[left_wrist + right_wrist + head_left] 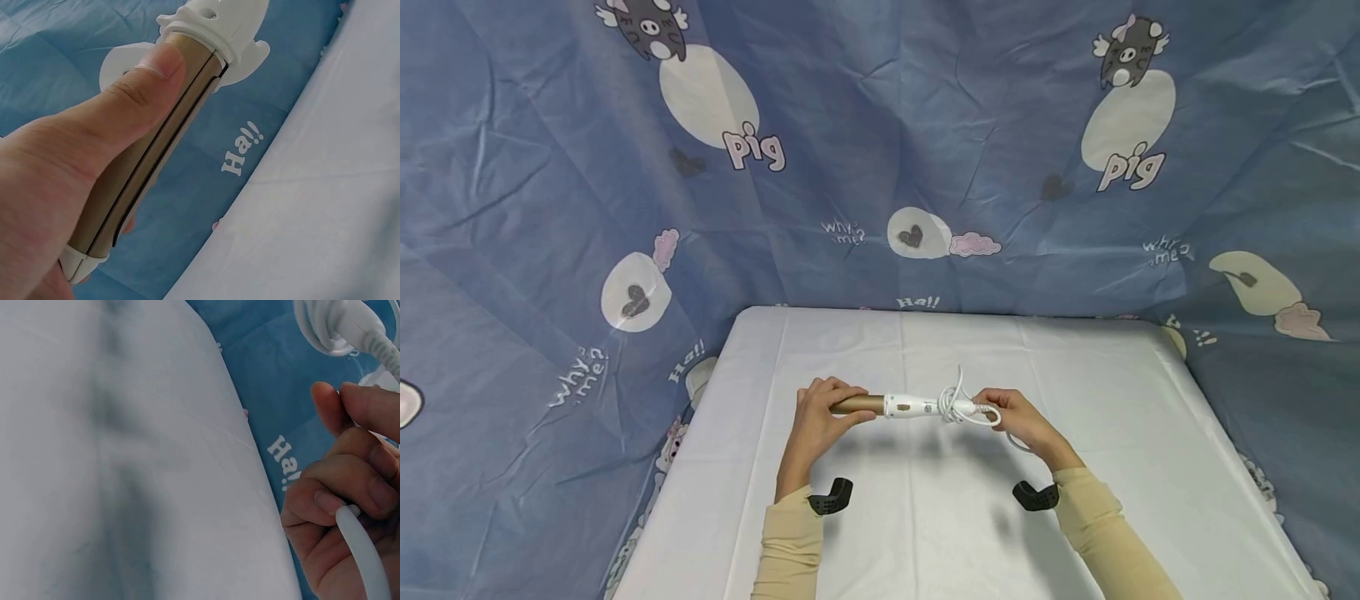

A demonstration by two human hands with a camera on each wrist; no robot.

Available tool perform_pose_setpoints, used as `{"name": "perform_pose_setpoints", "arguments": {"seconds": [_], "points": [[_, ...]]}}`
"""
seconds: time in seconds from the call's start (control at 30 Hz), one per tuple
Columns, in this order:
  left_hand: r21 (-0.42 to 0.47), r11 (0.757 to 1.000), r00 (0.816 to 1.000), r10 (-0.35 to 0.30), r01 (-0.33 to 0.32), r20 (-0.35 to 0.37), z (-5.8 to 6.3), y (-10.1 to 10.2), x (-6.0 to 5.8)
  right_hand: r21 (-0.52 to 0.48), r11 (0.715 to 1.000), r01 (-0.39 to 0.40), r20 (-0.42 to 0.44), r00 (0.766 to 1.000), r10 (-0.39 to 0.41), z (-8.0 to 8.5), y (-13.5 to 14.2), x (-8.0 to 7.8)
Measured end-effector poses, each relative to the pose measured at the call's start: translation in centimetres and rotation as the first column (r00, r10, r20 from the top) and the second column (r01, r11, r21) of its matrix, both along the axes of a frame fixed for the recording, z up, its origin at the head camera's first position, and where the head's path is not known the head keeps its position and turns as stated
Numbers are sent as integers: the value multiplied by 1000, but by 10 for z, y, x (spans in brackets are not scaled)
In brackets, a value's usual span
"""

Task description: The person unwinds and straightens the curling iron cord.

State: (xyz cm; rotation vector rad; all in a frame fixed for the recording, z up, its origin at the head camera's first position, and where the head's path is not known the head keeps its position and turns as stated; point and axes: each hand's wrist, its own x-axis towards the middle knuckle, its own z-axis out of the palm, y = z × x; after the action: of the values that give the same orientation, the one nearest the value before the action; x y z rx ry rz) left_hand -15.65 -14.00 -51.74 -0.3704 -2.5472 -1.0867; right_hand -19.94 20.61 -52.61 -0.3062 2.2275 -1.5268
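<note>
A white-and-gold hair iron was held level above the table, stretched between both hands, with its shadow cast on the cover below. The gold barrel was gripped by the left hand, the thumb laid along its near face and the fingers set against its far side; the barrel's white tip was partly covered by that hand, while the white handle was left exposed to the right. At the handle's other end, the cord was held in the curled fingers of the right hand; whether anything was also pinched between its thumb and forefinger could not be told.

The barrel was finished in a satin, metallic gold and was split lengthwise by a narrow dark seam. Smooth, glossy white plastic was seen on the handle, which was flared at its collar by wing-like tabs. The cord, round and white, was wound in loose loops about the handle and was ribbed where it met the end. The table was draped in faintly creased white cloth, backed by a wrinkled blue curtain printed with pigs and lettering. Beige sleeves were gathered in soft folds at the wrists
</note>
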Motion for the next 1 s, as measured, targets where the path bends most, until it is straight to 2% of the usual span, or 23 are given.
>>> {"name": "perform_pose_setpoints", "arguments": {"seconds": [0.27, 0.5, 0.73, 1.0], "points": [[-17, 1000, 1000, -7, 7, 19, -1, -1, 1, 0, 1000, 0, -33, 999, 0, 5, 5, -5], [-18, 1000, 999, -9, 10, 40, -5, 0, -1, 33, 999, 12, -110, 994, -8, 14, 7, -6], [-13, 1000, 996, 4, -3, 86, -6, 1, 0, 37, 999, 0, -183, 983, 7, 21, 8, -2], [13, 1000, 996, 1, -2, 86, -7, 3, 1, -4, 1000, -5, -252, 968, 4, 24, 8, 3]]}}
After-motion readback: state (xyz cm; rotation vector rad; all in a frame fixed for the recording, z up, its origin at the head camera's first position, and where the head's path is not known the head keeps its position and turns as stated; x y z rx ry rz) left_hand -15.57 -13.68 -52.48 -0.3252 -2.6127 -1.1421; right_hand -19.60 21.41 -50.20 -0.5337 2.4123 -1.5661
